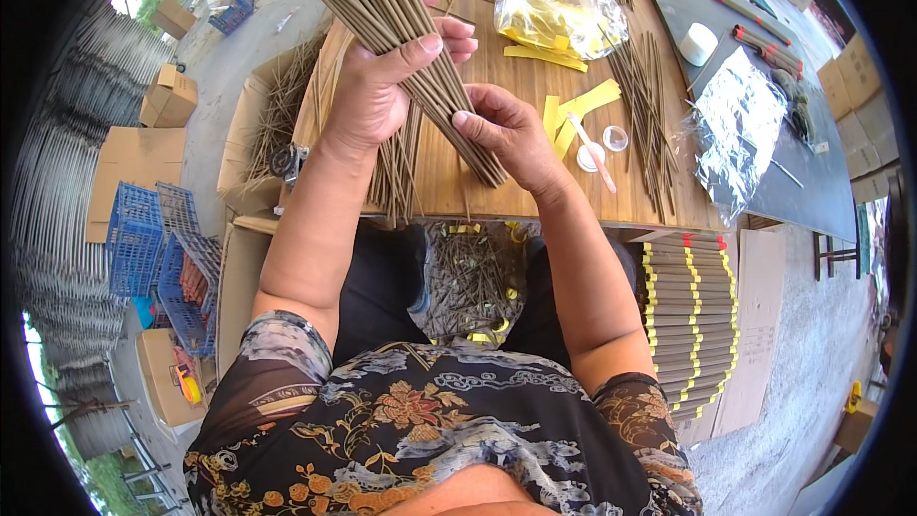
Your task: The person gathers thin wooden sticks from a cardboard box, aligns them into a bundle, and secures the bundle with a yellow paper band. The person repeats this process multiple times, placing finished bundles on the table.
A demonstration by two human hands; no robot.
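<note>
A thick bundle of thin brown incense sticks (387,14) slants above the wooden table (458,201), its upper end fanned a little to the left. My left hand (382,91) is closed around its middle, thumb across the front and fingertips showing past the far side. Lower down, my right hand (511,139) grips the same bundle near its bottom end, thumb on the front. Beneath my left wrist, more loose sticks (394,172) lie at the table's near edge. To the right of my right hand are yellow paper strips (592,105), a pale stick-like tool (592,155) and a small clear round cap (615,139).
Loose sticks (645,124) and a clear bag of yellow strips (564,14) lie on the table. A dark board (812,153) at right carries crumpled clear film (740,124) and a white roll (698,44). Yellow-banded bundles (690,325) stack below; blue crates (143,239) stand left.
</note>
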